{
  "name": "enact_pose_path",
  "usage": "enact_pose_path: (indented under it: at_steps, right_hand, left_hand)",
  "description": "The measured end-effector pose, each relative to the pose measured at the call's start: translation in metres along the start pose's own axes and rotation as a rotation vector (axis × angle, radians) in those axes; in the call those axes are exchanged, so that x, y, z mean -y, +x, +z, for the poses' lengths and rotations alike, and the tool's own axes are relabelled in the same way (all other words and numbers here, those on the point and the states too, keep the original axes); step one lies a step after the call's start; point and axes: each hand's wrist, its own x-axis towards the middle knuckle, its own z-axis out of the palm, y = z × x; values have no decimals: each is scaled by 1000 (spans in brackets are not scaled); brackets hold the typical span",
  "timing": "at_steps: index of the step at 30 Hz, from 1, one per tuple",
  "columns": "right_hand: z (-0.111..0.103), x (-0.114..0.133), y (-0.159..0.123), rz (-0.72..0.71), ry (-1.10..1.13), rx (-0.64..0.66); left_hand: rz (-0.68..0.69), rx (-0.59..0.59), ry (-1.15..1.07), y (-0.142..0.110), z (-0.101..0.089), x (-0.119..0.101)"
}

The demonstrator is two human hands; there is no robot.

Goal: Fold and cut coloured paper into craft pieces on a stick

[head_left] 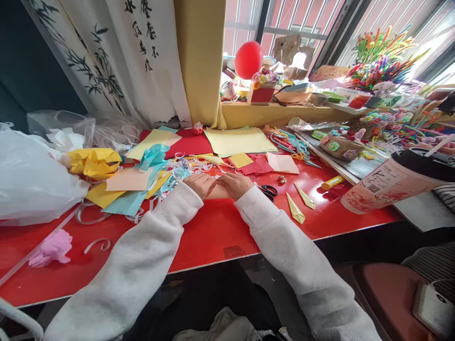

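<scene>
Both my hands meet over the near middle of the red table [209, 232]. A piece of pale pink paper [219, 192] lies between them, partly covered by my fingers. My left hand [199, 183] pinches its left side, with the fingers closed. On the other side my right hand [234, 184] has its fingers bent over the paper's upper edge. Black-handled scissors [269, 191] lie just right of my right hand. Farther right are two narrow folded pieces of yellow paper, a nearer one [295, 209] and a farther one [304, 196].
Coloured sheets and curled paper strips lie behind my hands, with a pale yellow sheet [238, 140] at the back. A white plastic bag [35, 180] stands left. To the right are a yellow glue stick [332, 183], a tilted drink cup [380, 184] and blue scissors [298, 147].
</scene>
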Motion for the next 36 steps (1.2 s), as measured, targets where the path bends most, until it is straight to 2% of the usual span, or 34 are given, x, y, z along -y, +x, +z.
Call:
enact_pose_path:
  at_steps: [5,14,21,24,30,36]
  right_hand:
    - [1,1,1,62,23,20]
    - [2,3,1,53,76,45]
    - [10,0,2,10,75,19]
    - [14,-2,3,-42,86,20]
    - [20,-8,4,-159,103,-38]
    - [21,-10,5,-224,114,-23]
  left_hand:
    - [-15,53,-22,-1,4,1]
    - [-119,279,-21,6,-13,-5]
    - [-142,358,-81,6,-16,-6]
    - [-158,376,-79,6,-16,-6]
    - [-192,327,-97,4,-11,-6]
    - [-214,378,-154,4,-11,-4]
